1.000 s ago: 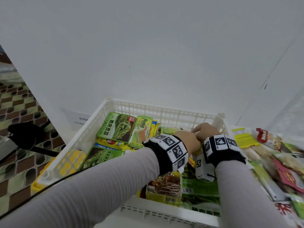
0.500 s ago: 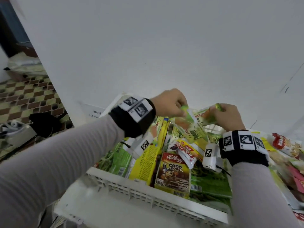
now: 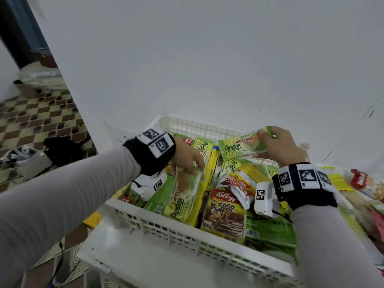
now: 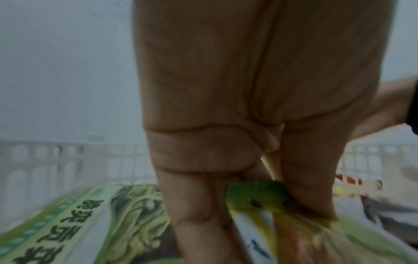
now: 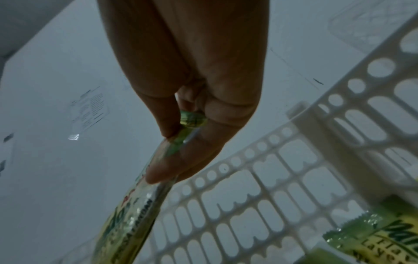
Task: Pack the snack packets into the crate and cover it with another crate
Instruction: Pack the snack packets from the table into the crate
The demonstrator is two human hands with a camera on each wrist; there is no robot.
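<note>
A white slatted crate [image 3: 182,231] holds several snack packets, among them a Coco Pops box [image 3: 224,215] and green vegetable packs [image 4: 74,219]. My left hand [image 3: 187,161] pinches the top edge of a green Pandan cake packet [image 3: 182,200] standing in the crate's left half; in the left wrist view the fingers [image 4: 199,205] clamp its serrated end [image 4: 255,194]. My right hand [image 3: 276,146] holds a second Pandan packet [image 3: 239,148] by its end, lifted above the crate's far side. That packet [image 5: 126,214] hangs from the pinch in the right wrist view.
More loose packets [image 3: 365,183] lie on the surface right of the crate. A white wall [image 3: 207,59] rises just behind the crate's far rim [image 3: 197,125]. At the left are a checkered floor [image 3: 37,121] and a dark object [image 3: 62,148].
Both hands rose from deep in the crate, each with a Pandan packet. The left hand has since lowered its packet into the crate's left half; the right still holds its one up.
</note>
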